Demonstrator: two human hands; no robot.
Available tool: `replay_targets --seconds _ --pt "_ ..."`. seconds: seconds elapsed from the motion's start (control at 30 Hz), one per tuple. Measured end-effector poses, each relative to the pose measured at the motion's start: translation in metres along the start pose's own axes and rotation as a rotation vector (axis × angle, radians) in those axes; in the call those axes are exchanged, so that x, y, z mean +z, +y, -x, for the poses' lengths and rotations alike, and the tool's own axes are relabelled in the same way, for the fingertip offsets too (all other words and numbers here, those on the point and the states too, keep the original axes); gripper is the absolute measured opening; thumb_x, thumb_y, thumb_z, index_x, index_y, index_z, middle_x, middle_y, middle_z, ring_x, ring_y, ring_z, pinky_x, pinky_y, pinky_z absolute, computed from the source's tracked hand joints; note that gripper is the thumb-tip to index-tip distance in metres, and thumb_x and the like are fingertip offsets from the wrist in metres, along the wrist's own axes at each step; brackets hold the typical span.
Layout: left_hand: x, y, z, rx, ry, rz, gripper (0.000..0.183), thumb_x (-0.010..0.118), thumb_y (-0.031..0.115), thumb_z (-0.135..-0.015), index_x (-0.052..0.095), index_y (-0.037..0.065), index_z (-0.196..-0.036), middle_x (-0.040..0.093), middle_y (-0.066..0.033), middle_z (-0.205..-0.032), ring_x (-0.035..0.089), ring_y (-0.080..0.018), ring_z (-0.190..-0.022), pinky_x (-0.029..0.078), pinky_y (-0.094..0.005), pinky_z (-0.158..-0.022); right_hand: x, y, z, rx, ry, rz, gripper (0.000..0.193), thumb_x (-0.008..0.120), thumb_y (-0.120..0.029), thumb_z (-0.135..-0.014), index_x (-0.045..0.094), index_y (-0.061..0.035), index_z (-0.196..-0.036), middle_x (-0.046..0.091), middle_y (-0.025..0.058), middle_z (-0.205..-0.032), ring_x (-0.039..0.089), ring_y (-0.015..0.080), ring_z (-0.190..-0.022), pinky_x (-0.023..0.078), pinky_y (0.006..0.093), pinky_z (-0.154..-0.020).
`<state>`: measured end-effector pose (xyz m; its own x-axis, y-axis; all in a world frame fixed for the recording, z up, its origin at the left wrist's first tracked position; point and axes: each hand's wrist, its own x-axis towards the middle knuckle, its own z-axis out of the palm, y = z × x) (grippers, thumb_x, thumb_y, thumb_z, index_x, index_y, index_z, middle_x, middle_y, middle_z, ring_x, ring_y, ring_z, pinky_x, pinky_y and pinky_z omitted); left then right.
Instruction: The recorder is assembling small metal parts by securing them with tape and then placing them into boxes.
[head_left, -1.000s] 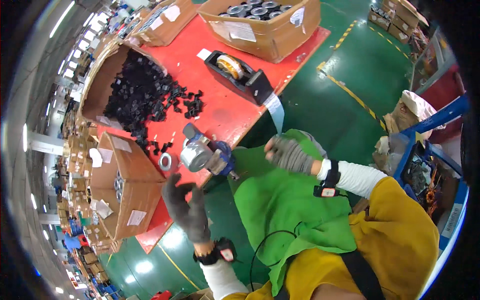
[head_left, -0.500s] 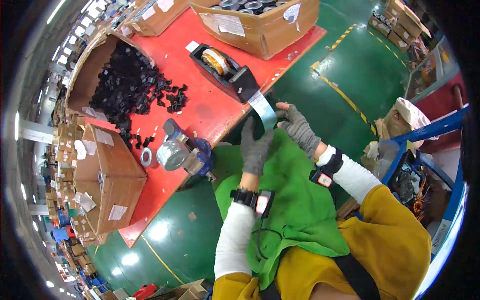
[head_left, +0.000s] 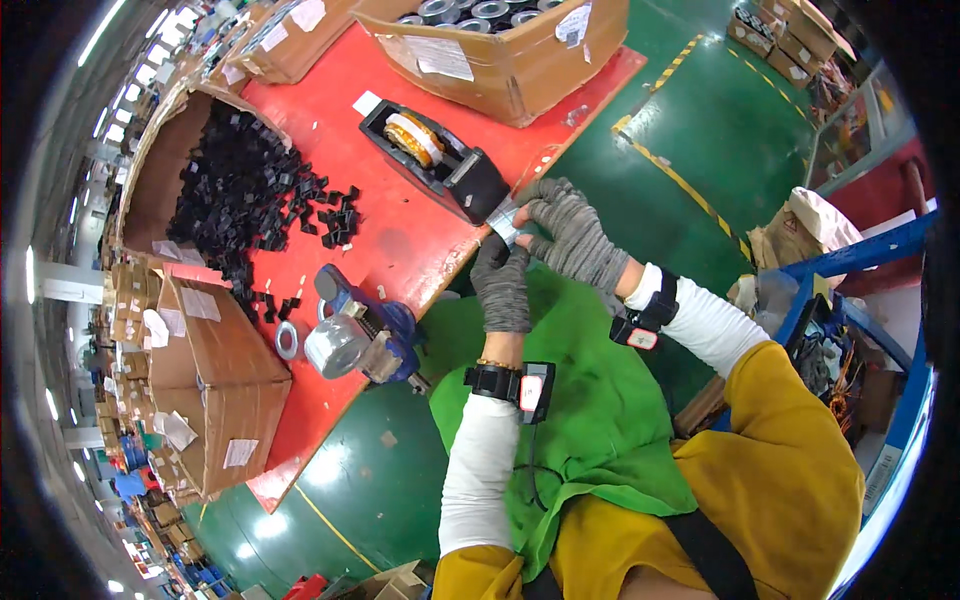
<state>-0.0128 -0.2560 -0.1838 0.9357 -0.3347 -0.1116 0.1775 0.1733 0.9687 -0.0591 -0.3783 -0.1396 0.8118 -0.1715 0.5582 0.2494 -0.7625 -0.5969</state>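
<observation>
A black tape dispenser (head_left: pixel 437 165) with a white and orange roll stands near the edge of the red table. From its front end a short, shiny strip of tape (head_left: pixel 503 219) stretches toward me. My right hand (head_left: pixel 575 236), in a grey fingerless glove, is closed with thumb and forefinger on the strip's right side. My left hand (head_left: pixel 502 288), gloved alike, pinches the strip's lower end from below. Its fingertips are partly hidden.
A blue clamp-like device with a clear metal-rimmed cup (head_left: pixel 338 346) is on the table edge, beside a grey ring (head_left: pixel 287 340). Black clips (head_left: pixel 235 180) spill from an open carton. Cartons (head_left: pixel 225 385) flank the table; one at the back (head_left: pixel 510 70) holds metal-rimmed rolls.
Both hands have moved up to the dispenser's front end. The right hand has swung in from the side and closed on the tape. Less of the strip shows now.
</observation>
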Motion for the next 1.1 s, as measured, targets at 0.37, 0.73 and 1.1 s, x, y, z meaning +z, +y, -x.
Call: replay_targets --seconds 0.37,0.73,1.1 --pt "0.002 0.006 0.004 0.004 0.030 -0.152 0.022 0.063 0.007 -0.081 0.061 -0.004 -0.100 0.064 -0.0053 -0.090 0.056 -0.0104 -0.078 0.044 -0.0244 -0.073 -0.007 -0.009 -0.008 -0.028 -0.046 0.054 0.017 0.069 -0.009 -0.065 0.058 -0.0045 -0.077 0.056 0.0103 -0.090 0.053 0.0301 -0.087 0.043 0.0385 -0.077" --pt "-0.045 0.124 0.087 -0.286 -0.880 -0.612 0.045 0.065 0.016 -0.081 0.051 0.003 -0.121 0.060 -0.0102 -0.108 0.055 -0.0204 -0.101 0.044 -0.0341 -0.089 -0.036 -0.021 0.011 -0.016 0.012 -0.036 0.015 0.069 -0.011 -0.067 0.056 -0.0063 -0.075 0.055 0.0112 -0.089 0.053 0.0310 -0.088 0.043 0.0392 -0.078" --pt "-0.218 0.261 -0.039 0.188 -0.104 -0.810 0.032 0.064 0.013 -0.079 0.059 -0.001 -0.108 0.064 -0.0068 -0.097 0.059 -0.0137 -0.085 0.047 -0.0267 -0.077 -0.024 -0.021 0.018 0.140 -0.061 -0.152 0.017 0.069 -0.004 -0.066 0.054 -0.0038 -0.075 0.053 0.0108 -0.089 0.054 0.0278 -0.086 0.044 0.0344 -0.075"
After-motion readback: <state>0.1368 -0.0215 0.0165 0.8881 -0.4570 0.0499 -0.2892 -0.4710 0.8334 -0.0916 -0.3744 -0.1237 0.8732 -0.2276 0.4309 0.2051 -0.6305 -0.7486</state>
